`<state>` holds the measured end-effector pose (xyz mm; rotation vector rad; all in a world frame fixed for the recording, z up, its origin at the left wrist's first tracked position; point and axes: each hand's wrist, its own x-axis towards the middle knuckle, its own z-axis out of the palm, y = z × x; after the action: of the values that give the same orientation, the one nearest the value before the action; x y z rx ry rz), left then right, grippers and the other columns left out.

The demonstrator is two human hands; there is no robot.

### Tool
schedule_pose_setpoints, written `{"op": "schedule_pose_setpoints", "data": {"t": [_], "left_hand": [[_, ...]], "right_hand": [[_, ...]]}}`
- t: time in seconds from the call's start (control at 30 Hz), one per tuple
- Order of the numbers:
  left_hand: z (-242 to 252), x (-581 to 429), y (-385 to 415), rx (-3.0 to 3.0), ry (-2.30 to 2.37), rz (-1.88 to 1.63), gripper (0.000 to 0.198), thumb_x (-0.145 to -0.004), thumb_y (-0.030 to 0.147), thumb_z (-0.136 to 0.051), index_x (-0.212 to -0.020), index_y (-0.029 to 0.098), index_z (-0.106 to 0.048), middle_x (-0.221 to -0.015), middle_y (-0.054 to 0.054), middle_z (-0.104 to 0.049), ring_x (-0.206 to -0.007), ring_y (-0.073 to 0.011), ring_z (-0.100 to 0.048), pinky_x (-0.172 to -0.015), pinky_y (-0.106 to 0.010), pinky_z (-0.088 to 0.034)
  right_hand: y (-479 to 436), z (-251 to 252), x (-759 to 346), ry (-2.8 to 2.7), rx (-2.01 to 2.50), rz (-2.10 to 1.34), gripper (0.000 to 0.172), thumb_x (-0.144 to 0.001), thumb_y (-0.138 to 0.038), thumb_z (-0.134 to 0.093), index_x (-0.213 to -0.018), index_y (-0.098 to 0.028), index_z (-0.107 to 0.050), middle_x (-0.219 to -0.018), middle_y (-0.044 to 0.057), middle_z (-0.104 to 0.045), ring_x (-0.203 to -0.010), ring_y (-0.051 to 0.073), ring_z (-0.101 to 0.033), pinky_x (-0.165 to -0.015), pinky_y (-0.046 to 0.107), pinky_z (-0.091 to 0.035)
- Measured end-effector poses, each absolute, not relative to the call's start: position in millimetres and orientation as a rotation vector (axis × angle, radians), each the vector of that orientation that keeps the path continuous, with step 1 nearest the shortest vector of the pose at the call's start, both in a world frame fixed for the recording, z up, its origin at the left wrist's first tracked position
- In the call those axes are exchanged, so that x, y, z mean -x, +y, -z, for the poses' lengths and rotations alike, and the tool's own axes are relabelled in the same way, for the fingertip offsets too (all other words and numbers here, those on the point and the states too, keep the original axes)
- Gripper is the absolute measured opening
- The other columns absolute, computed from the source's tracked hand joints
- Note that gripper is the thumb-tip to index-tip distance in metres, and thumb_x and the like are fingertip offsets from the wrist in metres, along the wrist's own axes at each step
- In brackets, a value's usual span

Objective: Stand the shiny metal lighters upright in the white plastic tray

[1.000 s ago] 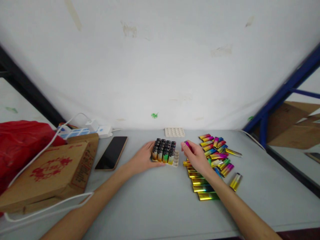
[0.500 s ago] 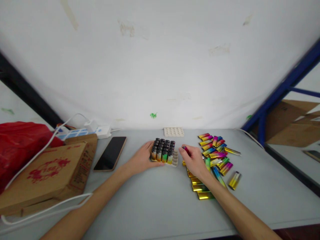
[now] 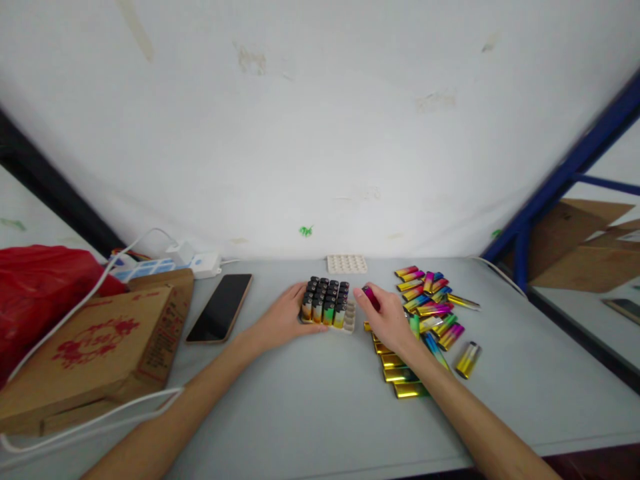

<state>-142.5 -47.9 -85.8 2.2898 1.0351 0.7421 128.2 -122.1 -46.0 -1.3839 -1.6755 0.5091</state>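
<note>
Several black-topped lighters (image 3: 327, 301) stand upright in rows in a pale tray (image 3: 350, 327), whose right-hand column of holes shows bare. My left hand (image 3: 287, 312) wraps the tray's left side, thumb along the front edge and fingers behind. Just right of the tray, my right hand (image 3: 385, 317) pinches a magenta metallic lighter sleeve (image 3: 371, 297), held tilted; its lower part is hidden by the fingers. Beyond and beneath that hand lies a spread of shiny multicoloured lighter sleeves (image 3: 434, 309), with gold ones (image 3: 397, 375) in a staggered row nearer me.
Against the wall lies a second pale tray (image 3: 347, 264) with holes. To the left are a phone (image 3: 220, 309), a cardboard box (image 3: 100, 340), a red bag (image 3: 45, 293), and a power strip (image 3: 150, 268) with white cables. A pen-like metallic tool (image 3: 464, 302) lies at the right.
My right hand has turned slightly, so more of the magenta sleeve shows above the fingers. My left hand and the tray have stayed put.
</note>
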Motion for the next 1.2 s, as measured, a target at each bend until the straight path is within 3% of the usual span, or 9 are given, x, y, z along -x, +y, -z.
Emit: {"op": "schedule_pose_setpoints", "data": {"t": [0.1, 0.17, 0.27, 0.33, 0.43, 0.53, 0.77, 1.0, 1.2], "left_hand": [[86, 142, -47, -2.276, 1.036, -0.759, 0.092, -0.077, 0.055, -0.104, -0.157, 0.029, -0.067, -0.16, -0.012, -0.071, -0.15, -0.0403, -0.066, -0.137, -0.056, -0.047], [86, 142, -47, -2.268, 1.037, -0.754, 0.092, -0.077, 0.056, -0.104, -0.156, 0.029, -0.068, -0.159, -0.012, -0.072, -0.15, -0.0402, -0.067, -0.137, -0.055, -0.048], [87, 142, -45, -2.266, 1.043, -0.742, 0.093, -0.075, 0.059, -0.105, -0.155, 0.028, -0.069, -0.161, -0.013, -0.071, -0.151, -0.0413, -0.066, -0.138, -0.055, -0.046], [87, 142, -43, -2.261, 1.054, -0.733, 0.095, -0.072, 0.06, -0.106, -0.153, 0.028, -0.07, -0.16, -0.012, -0.071, -0.151, -0.0426, -0.066, -0.138, -0.056, -0.046], [87, 142, -42, -2.238, 1.064, -0.724, 0.097, -0.069, 0.061, -0.107, -0.153, 0.028, -0.071, -0.158, -0.012, -0.072, -0.15, -0.0427, -0.066, -0.137, -0.056, -0.047], [86, 144, -41, -2.22, 1.051, -0.721, 0.097, -0.069, 0.059, -0.107, -0.154, 0.028, -0.071, -0.158, -0.011, -0.072, -0.149, -0.0416, -0.067, -0.137, -0.056, -0.048], [85, 147, -40, -2.202, 1.047, -0.706, 0.104, -0.066, 0.059, -0.109, -0.156, 0.025, -0.07, -0.162, -0.014, -0.069, -0.154, -0.0437, -0.064, -0.139, -0.055, -0.045], [87, 148, -40, -2.252, 1.031, -0.698, 0.102, -0.069, 0.058, -0.108, -0.157, 0.026, -0.068, -0.16, -0.013, -0.071, -0.153, -0.0422, -0.064, -0.138, -0.056, -0.046], [90, 148, -38, -2.269, 1.027, -0.702, 0.1, -0.071, 0.058, -0.107, -0.156, 0.025, -0.068, -0.159, -0.014, -0.071, -0.152, -0.0419, -0.065, -0.138, -0.056, -0.046]], "right_hand": [[-121, 44, -134, -1.691, 1.325, -0.615, 0.048, -0.116, -0.066, -0.046, -0.093, -0.026, -0.062, -0.068, -0.003, -0.058, -0.062, 0.019, -0.055, -0.061, 0.032, -0.045], [-120, 44, -138, -1.717, 1.264, -0.704, 0.049, -0.117, -0.067, -0.043, -0.108, -0.026, -0.067, -0.085, 0.002, -0.068, -0.069, 0.021, -0.064, -0.065, 0.034, -0.054], [-116, 46, -144, -1.747, 1.23, -0.626, 0.051, -0.116, -0.071, -0.044, -0.105, -0.027, -0.067, -0.107, 0.01, -0.072, -0.09, 0.026, -0.072, -0.075, 0.038, -0.062], [-115, 47, -147, -1.774, 1.284, -0.493, 0.049, -0.117, -0.068, -0.045, -0.095, -0.028, -0.063, -0.098, 0.008, -0.07, -0.092, 0.027, -0.071, -0.079, 0.038, -0.06], [-113, 47, -152, -1.818, 1.398, -0.433, 0.045, -0.118, -0.061, -0.044, -0.089, -0.029, -0.053, -0.074, 0.0, -0.063, -0.071, 0.024, -0.064, -0.07, 0.035, -0.049], [-112, 47, -156, -1.836, 1.455, -0.436, 0.042, -0.117, -0.06, -0.047, -0.087, -0.03, -0.048, -0.067, -0.002, -0.063, -0.063, 0.023, -0.063, -0.066, 0.033, -0.043], [-107, 54, -160, -1.947, 1.455, -0.533, 0.032, -0.118, -0.05, -0.052, -0.096, -0.028, -0.059, -0.086, 0.004, -0.084, -0.067, 0.022, -0.076, -0.07, 0.032, -0.052], [-99, 66, -161, -2.069, 1.516, -0.327, 0.021, -0.118, -0.037, -0.06, -0.1, -0.026, -0.059, -0.098, 0.011, -0.085, -0.093, 0.028, -0.082, -0.081, 0.034, -0.053], [-102, 63, -155, -2.16, 1.676, -0.406, 0.014, -0.124, -0.031, -0.051, -0.117, -0.024, -0.059, -0.093, 0.008, -0.084, -0.088, 0.028, -0.082, -0.072, 0.031, -0.044]]}}
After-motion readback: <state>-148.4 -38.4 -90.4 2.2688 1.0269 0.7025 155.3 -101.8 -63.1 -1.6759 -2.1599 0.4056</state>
